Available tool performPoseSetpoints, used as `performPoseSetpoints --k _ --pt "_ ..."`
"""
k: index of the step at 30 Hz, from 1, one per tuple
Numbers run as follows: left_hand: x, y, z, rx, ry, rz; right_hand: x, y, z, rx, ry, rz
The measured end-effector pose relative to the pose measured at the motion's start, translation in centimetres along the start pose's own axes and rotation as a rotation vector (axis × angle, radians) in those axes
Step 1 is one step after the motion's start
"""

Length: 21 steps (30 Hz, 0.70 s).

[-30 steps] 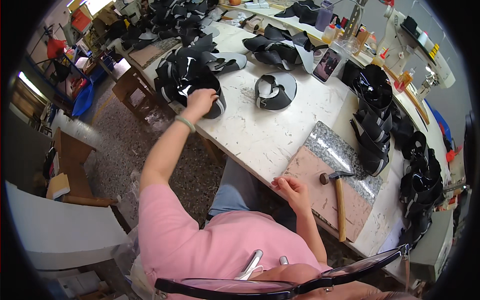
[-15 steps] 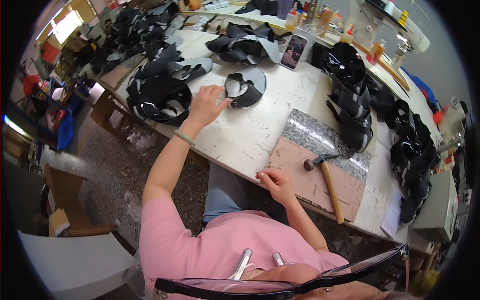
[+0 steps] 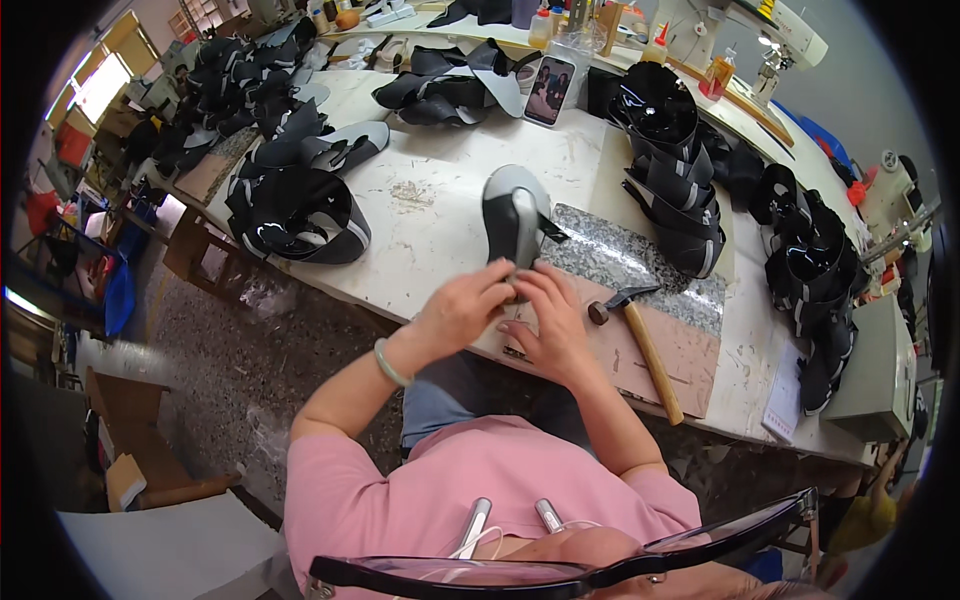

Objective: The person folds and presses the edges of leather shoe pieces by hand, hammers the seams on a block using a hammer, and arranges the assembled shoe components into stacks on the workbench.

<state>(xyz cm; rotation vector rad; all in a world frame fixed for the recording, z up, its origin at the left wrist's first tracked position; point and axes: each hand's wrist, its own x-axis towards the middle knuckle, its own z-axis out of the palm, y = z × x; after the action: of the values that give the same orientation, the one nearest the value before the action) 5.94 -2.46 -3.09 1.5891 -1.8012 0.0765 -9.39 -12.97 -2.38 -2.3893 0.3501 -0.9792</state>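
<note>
I had the left hand (image 3: 466, 308) closed in a pinch on the near end of a black-and-grey piece (image 3: 503, 222), which stretched straight ahead of both hands over the white table (image 3: 420, 235). The right hand (image 3: 556, 325) had its fingertips at that same end, its thumb standing apart; I couldn't tell whether it gripped. Just right of the right hand, a hammer (image 3: 649, 352) lay on a pinkish board (image 3: 695, 365), a speckled stone slab (image 3: 600, 236) beyond. Left of the left hand, I saw a heap of black pieces (image 3: 295, 225).
</note>
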Motion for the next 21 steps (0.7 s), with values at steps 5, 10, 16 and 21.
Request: performPoseSetpoints --k 5,10,16,21 --pt "-3.7 1.4 0.4 -0.427 0.183 -0.493 0.1 0.8 0.0 -0.031 -0.191 -0.21" --pt "-6.0 0.7 1.3 -1.557 0.144 -0.643 0.4 -1.0 -1.1 0.337 -0.209 -0.177" --pt "-4.6 3.0 2.3 -2.037 0.356 -0.814 -0.2 -0.8 -1.3 0.473 -0.208 -0.012" --pt "-3.6 4.1 1.5 -1.758 0.3 -0.582 -1.2 -1.0 -1.1 0.472 -0.135 0.03"
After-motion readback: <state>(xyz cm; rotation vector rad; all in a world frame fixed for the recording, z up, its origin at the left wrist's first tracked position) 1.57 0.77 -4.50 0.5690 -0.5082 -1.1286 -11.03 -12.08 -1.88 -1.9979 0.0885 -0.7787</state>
